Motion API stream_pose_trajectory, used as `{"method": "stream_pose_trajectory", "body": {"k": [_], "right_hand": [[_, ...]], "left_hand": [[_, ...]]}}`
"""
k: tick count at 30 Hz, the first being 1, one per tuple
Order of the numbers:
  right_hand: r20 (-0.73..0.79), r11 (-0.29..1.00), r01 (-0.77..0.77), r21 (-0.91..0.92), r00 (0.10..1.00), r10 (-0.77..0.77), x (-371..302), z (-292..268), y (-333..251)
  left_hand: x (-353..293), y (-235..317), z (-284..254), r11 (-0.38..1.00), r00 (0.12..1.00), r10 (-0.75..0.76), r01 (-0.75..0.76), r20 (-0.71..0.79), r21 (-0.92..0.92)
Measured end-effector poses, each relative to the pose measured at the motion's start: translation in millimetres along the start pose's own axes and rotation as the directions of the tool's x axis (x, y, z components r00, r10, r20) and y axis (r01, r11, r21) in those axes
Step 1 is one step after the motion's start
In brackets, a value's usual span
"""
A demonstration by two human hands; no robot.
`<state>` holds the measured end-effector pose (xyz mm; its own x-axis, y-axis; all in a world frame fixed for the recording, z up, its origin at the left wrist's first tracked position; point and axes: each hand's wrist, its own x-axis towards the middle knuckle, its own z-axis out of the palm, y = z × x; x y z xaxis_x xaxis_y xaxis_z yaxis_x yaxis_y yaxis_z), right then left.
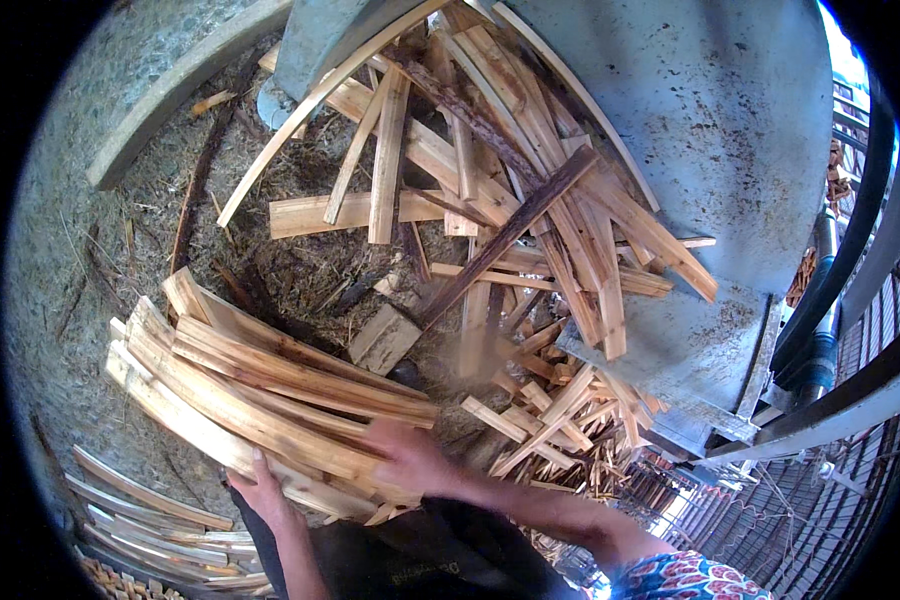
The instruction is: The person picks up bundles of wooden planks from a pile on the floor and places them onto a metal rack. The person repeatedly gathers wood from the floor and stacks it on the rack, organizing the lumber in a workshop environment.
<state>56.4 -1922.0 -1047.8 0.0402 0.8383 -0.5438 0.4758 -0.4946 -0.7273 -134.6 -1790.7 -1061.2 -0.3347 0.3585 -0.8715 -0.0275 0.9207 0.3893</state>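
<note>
A stack of pale wooden slats [270,395], some edged with bark, lies slantwise in front of my body. My left hand [260,487] is closed on the near edge of the stack, thumb up; the fingers underneath are hidden. Over the right end of the slats is my right hand [410,458], its fingers smeared by motion, so their grip is unclear. Just beyond that end a squarish wood block [385,340] sits on the littered ground.
A jumbled heap of slats [530,170] leans against a grey-blue metal panel [700,130]. Shorter wood pieces [570,420] are piled at the right. More slats [160,530] lie at lower left. A curved concrete edge [170,95] runs at upper left; metal machinery [820,300] stands right.
</note>
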Motion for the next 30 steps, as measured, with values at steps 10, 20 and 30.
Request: {"method": "stream_pose_trajectory", "body": {"k": [10,20,30], "right_hand": [[-0.562,0.728,-0.539,0.424,0.474,0.678,123,-212,140],[-0.63,0.973,-0.231,-0.011,0.757,0.172,97,-255,51],[-0.551,0.819,-0.35,-0.455,0.833,0.05,214,-338,22]], "left_hand": [[17,-7,1,0.813,0.87,0.494,-0.465,0.009,0.349],[44,84,206,0.107,0.281,0.808,-0.934,0.517,0.34],[70,82,308,0.264,0.363,0.755,-0.93,0.545,0.255]]}}
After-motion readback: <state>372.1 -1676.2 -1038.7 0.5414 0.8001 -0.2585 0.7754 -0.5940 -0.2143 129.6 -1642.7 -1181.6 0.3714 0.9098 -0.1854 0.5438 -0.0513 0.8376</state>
